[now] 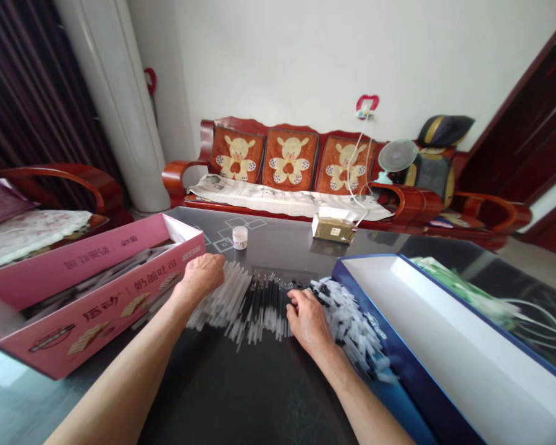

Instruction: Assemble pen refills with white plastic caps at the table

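Note:
A spread of thin translucent white sticks (227, 296) lies on the dark table, with black-topped sticks (269, 300) beside them. Over the left end of the spread is my left hand (204, 273), its fingers curled closed; whatever they hold is hidden. At the right end, my right hand (309, 318) has its fingers loosely bent and apart, touching or just above the black-topped sticks. I cannot make out anything in it. Just right of this hand is a heap of small white and black pieces, apparently caps (352, 321).
A pink carton (106, 315) containing long pieces stands left. A blue-rimmed white box (426, 334) stands right, with a green plastic bag (467, 290) beyond it. Farther back are a small white jar (240, 238) and a tissue box (333, 228). A wooden sofa (278, 204) stands behind the table.

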Tool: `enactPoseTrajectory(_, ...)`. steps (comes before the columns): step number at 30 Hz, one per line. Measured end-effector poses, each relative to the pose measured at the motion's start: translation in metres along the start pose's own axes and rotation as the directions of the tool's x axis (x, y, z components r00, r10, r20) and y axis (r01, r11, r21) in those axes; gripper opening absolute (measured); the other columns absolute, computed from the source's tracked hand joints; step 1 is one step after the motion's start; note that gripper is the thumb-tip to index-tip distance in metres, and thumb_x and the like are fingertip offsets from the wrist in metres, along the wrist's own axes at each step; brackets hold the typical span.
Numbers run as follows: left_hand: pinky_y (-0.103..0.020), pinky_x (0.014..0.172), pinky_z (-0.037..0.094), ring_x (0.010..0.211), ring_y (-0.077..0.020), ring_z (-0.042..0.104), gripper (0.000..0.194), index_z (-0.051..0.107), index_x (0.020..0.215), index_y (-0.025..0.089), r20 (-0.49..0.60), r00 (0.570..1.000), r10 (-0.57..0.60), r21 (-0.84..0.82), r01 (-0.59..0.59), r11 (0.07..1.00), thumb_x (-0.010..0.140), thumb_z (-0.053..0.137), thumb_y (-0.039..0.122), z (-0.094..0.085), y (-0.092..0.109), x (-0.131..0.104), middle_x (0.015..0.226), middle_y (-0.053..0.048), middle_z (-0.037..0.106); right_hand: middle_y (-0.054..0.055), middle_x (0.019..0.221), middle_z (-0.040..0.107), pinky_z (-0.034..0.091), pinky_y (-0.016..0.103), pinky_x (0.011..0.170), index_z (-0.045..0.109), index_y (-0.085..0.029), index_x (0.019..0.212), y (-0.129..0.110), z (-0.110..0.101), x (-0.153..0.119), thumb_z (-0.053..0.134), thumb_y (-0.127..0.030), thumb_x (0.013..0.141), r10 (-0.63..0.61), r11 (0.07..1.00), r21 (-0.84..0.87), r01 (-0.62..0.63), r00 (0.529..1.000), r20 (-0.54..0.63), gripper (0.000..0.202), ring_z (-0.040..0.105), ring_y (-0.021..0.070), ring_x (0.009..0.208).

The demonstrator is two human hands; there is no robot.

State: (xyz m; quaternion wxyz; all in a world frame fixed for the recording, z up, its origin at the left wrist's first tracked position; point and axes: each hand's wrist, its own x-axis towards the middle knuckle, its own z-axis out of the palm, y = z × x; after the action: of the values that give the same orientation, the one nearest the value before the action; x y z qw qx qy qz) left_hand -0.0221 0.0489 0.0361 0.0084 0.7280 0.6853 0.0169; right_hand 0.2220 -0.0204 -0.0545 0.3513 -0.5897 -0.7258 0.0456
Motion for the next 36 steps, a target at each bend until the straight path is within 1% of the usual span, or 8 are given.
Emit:
enactPoseTrajectory(15, -0.036, 0.075, 0.052, 0.092, -0.0305, 0.066, 0.029, 0.069, 0.091, 0.011, 0.054, 0.998, -0.026, 0.097, 0.021, 0.995, 0.07, 0.049, 0.014, 0.002, 0.011, -0.004, 0.096, -0.02, 0.069, 0.01, 0.088, 0.064, 0.048, 0.031, 0.077, 0.063, -0.016, 0.091, -0.004, -0.005, 0.004, 0.046, -0.015, 0.08, 0.021, 1.0, 0.005, -0.021, 0.999, -0.028, 0.021, 0.062, 0.02, 0.08)
enactPoseTrajectory(20, -0.03, 0.07, 0.048, 0.082, -0.0241, 0.065, 0.032, 0.066, 0.095, 0.015, -0.133, 0.991, 0.017, -0.121, -0.034, 0.992, 0.07, 0.048, 0.019, -0.006, 0.009, -0.001, 0.083, -0.011, 0.069, 0.009, 0.09, 0.065, 0.048, 0.032, 0.081, 0.062, -0.019, 0.097, -0.015, -0.013, 0.008, 0.044, -0.02, 0.082, 0.055, 0.984, 0.175, -0.025, 0.984, -0.172, 0.024, 0.063, 0.0199, 0.084)
enactPoseTrajectory(22, -0.024, 0.063, 0.045, 0.069, -0.0169, 0.061, 0.03, 0.066, 0.093, 0.016, -0.197, 0.978, 0.072, -0.409, -0.148, 0.9, 0.069, 0.048, 0.021, -0.004, 0.019, -0.001, 0.068, -0.002, 0.064, 0.008, 0.093, 0.067, 0.05, 0.032, 0.079, 0.062, -0.021, 0.098, -0.024, -0.015, 0.008, 0.047, -0.026, 0.083, 0.12, 0.93, 0.363, -0.062, 0.983, -0.141, 0.022, 0.064, 0.0195, 0.085)
enactPoseTrajectory(23, -0.022, 0.058, 0.043, 0.061, -0.0136, 0.057, 0.028, 0.065, 0.089, 0.016, -0.198, 0.975, 0.105, -0.583, -0.203, 0.787, 0.068, 0.047, 0.022, -0.002, 0.027, -0.002, 0.061, 0.001, 0.059, 0.007, 0.095, 0.068, 0.051, 0.032, 0.075, 0.061, -0.022, 0.1, -0.028, -0.015, 0.008, 0.048, -0.031, 0.083, 0.165, 0.873, 0.474, -0.11, 0.983, -0.076, 0.023, 0.065, 0.0194, 0.085)
enactPoseTrajectory(26, -0.019, 0.048, 0.039, 0.048, -0.008, 0.047, 0.027, 0.059, 0.089, 0.015, -0.167, 0.981, 0.097, -0.947, -0.187, 0.262, 0.066, 0.051, 0.026, 0.01, 0.052, -0.007, 0.054, 0.006, 0.052, 0.007, 0.096, 0.069, 0.052, 0.027, 0.057, 0.058, -0.021, 0.106, -0.038, -0.014, 0.008, 0.053, -0.044, 0.082, 0.245, 0.624, 0.718, -0.307, 0.95, 0.193, 0.034, 0.067, 0.0197, 0.081)
enactPoseTrajectory(28, -0.018, 0.047, 0.039, 0.047, -0.0076, 0.047, 0.024, 0.056, 0.086, 0.016, -0.1, 0.99, 0.1, -0.992, -0.107, 0.071, 0.064, 0.057, 0.027, 0.016, 0.066, -0.012, 0.053, 0.006, 0.053, 0.007, 0.094, 0.07, 0.049, 0.023, 0.051, 0.059, -0.019, 0.105, -0.04, -0.013, 0.009, 0.059, -0.046, 0.077, 0.269, 0.495, 0.783, -0.377, 0.923, 0.275, 0.039, 0.067, 0.019, 0.079)
enactPoseTrajectory(33, -0.019, 0.048, 0.042, 0.049, -0.0083, 0.053, 0.026, 0.056, 0.081, 0.015, -0.02, 0.99, 0.139, -0.997, -0.01, -0.07, 0.061, 0.067, 0.028, 0.017, 0.072, -0.016, 0.055, 0.002, 0.059, 0.004, 0.08, 0.07, 0.042, 0.018, 0.048, 0.064, -0.017, 0.09, -0.032, -0.018, 0.016, 0.073, -0.037, 0.065, 0.429, 0.274, 0.891, -0.363, 0.875, 0.225, 0.033, 0.063, 0.0124, 0.065)
enactPoseTrajectory(36, -0.02, 0.049, 0.043, 0.048, -0.0087, 0.053, 0.024, 0.059, 0.078, 0.015, -0.028, 0.982, 0.187, -0.998, -0.038, 0.048, 0.064, 0.066, 0.032, 0.016, 0.066, -0.015, 0.056, 0.001, 0.06, 0.002, 0.075, 0.069, 0.043, 0.018, 0.048, 0.063, -0.018, 0.087, -0.026, -0.025, 0.02, 0.076, -0.033, 0.061, 0.497, 0.13, 0.939, -0.317, 0.841, 0.215, 0.033, 0.06, 0.0099, 0.06)
